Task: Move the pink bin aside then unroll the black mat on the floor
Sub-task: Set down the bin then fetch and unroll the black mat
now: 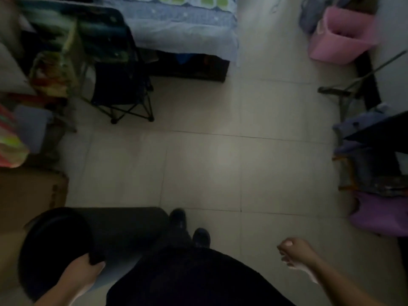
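Left hand (85, 269) on rolled black mat (123, 228) (upright).

The black mat (106, 233) is rolled up into a fat roll. It is at the bottom left of the picture, just above the pale tiled floor (209, 168). The roll lies on its side and is tilted, with its round open end facing up toward the camera. Its far end points toward the middle of the floor. The left hand (85, 269) grips the rim of the near end. The mat is dark and a bit blurry, so its layers are hard to see.

The pink bin (344, 36) is far away, at the top right. It is a boxy plastic bin with an open top. It sits upright on the floor, near the wall.
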`<state>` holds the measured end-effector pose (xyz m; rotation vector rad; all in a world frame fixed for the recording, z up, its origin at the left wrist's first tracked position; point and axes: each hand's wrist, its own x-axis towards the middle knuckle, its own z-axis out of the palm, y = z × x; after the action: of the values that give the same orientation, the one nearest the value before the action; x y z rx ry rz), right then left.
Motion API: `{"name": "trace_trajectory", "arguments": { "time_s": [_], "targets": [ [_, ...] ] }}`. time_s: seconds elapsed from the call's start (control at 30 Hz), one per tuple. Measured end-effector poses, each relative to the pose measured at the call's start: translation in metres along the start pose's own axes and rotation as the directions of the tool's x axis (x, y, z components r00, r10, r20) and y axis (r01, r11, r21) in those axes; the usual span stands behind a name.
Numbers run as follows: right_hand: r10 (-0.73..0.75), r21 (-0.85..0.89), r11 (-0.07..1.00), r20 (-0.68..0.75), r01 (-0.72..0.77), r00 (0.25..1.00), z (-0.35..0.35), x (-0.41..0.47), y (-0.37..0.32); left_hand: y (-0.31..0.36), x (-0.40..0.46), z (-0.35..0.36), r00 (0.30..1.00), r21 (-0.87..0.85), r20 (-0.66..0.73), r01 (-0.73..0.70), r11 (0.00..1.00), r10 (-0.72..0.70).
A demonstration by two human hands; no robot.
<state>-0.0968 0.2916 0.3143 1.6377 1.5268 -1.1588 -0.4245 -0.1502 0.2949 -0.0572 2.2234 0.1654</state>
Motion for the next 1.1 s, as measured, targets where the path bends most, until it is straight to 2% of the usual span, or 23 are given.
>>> {"name": "trace_trajectory", "arguments": {
  "time_s": [0.13,0.27,0.4,0.53,0.63,0.7,0.87,0.97,1.1],
  "targets": [
    [-0.038,0.142,0.989,0.004,0.037,0.999,-0.022,0.017,-0.045,0.104,0.012,-0.018,0.998,-0.006,0.031,-0.05,0.999,0.051],
    [-0.109,0.129,0.986,-0.01,0.109,0.994,-0.045,0.03,-0.095,0.186,0.049,-0.035,0.994,-0.03,0.031,-0.105,0.994,0.106],
    [-0.084,0.187,0.978,-0.06,0.094,0.995,-0.081,0.038,-0.125,0.257,0.085,-0.064,0.987,0.028,0.03,-0.157,0.987,0.156],
    [0.018,0.235,0.972,-0.087,0.003,0.996,-0.122,0.052,-0.111,0.321,0.109,-0.088,0.98,0.081,0.089,-0.184,0.98,0.177],
    [0.103,0.347,0.934,-0.038,-0.083,0.994,-0.152,0.061,-0.085,0.367,0.12,-0.096,0.972,0.119,0.122,-0.217,0.969,0.203],
    [0.148,0.428,0.895,-0.025,-0.123,0.989,-0.174,0.072,-0.065,0.396,0.125,-0.096,0.968,0.176,0.128,-0.236,0.956,0.216],
    [0.22,0.502,0.844,-0.006,-0.187,0.976,-0.24,0.112,-0.035,0.465,0.135,-0.078,0.971,0.308,0.163,-0.22,0.925,0.177],
    [0.194,0.465,0.865,0.034,-0.187,0.98,-0.292,0.153,-0.036,0.503,0.131,-0.065,0.976,0.286,0.167,-0.183,0.94,0.139],
    [0.149,0.329,0.931,0.054,-0.159,0.987,-0.382,0.206,-0.059,0.555,0.109,-0.045,0.988,0.213,0.112,-0.124,0.969,0.102]
  ]
}}
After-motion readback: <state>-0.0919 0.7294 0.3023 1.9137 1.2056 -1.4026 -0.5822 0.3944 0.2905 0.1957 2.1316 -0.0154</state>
